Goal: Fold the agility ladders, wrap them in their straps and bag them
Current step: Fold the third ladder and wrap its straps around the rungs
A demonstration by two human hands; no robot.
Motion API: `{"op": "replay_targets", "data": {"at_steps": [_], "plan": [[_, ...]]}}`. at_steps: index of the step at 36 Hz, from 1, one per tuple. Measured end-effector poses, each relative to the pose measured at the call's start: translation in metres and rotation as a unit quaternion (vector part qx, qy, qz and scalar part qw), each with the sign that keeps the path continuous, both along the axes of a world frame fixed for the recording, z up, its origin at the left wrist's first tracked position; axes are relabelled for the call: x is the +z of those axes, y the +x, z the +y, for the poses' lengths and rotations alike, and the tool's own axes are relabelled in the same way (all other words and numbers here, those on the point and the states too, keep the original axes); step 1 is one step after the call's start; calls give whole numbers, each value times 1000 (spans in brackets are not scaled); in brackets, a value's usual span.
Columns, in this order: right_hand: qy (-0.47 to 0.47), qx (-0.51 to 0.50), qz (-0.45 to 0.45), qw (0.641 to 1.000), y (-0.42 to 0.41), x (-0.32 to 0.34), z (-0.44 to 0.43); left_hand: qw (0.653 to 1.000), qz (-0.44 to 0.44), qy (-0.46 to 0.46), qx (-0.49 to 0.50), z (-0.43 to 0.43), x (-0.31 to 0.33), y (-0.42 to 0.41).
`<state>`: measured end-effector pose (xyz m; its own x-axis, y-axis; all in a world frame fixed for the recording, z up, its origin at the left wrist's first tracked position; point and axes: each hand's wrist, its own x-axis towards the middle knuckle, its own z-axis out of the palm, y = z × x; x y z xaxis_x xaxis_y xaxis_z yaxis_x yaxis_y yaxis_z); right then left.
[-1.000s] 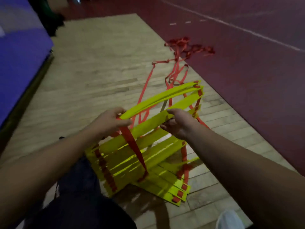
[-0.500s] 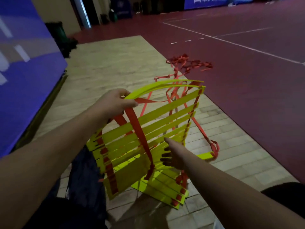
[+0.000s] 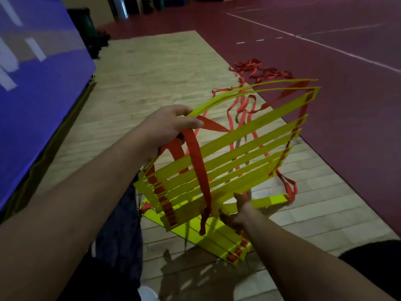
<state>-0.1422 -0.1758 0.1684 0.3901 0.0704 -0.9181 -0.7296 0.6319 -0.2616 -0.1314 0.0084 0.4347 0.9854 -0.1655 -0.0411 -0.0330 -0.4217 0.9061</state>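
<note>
**Agility ladder held up half-gathered over the wooden floor**

Agility ladder (image 3: 238, 153), yellow rungs on red webbing, hangs fanned out in the middle of the frame, its top rungs lifted toward the upper right. The left hand (image 3: 167, 127) grips the near ends of the top rungs, its fingers (image 3: 184, 123) curled round them and round a red strap (image 3: 198, 166), which loops down across the front of the rungs. The right hand (image 3: 236, 211) sits low, at centre right, against the lowest hanging rungs; its fingers reach up among them, and I cannot tell whether they pinch one. Below, more rungs lie in a flat stack (image 3: 206, 235) on the wooden floor (image 3: 152, 72). Loose red webbing (image 3: 260, 70) trails away toward the upper right and ends in a tangle at the edge of the dark red court (image 3: 336, 105). A blue panel (image 3: 32, 94) fills the upper left. A dark trouser leg (image 3: 117, 224) shows at lower centre.
</note>
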Motion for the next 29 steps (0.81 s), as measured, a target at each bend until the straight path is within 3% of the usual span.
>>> {"op": "replay_targets", "data": {"at_steps": [13, 16, 22, 29], "plan": [[-43, 34, 100, 993, 4, -27, 17, 995, 46, -83, 7, 13, -14, 14], [13, 21, 35, 999, -2, -28, 20, 996, 39, -75, -1, 14, -20, 22], [-127, -45, -3, 991, 15, -59, 13, 999, 28, -37, 9, 24, -37, 38], [-187, -107, -80, 973, 13, -5, -9, 992, 21, 80, 94, 39, -101, 58]]}}
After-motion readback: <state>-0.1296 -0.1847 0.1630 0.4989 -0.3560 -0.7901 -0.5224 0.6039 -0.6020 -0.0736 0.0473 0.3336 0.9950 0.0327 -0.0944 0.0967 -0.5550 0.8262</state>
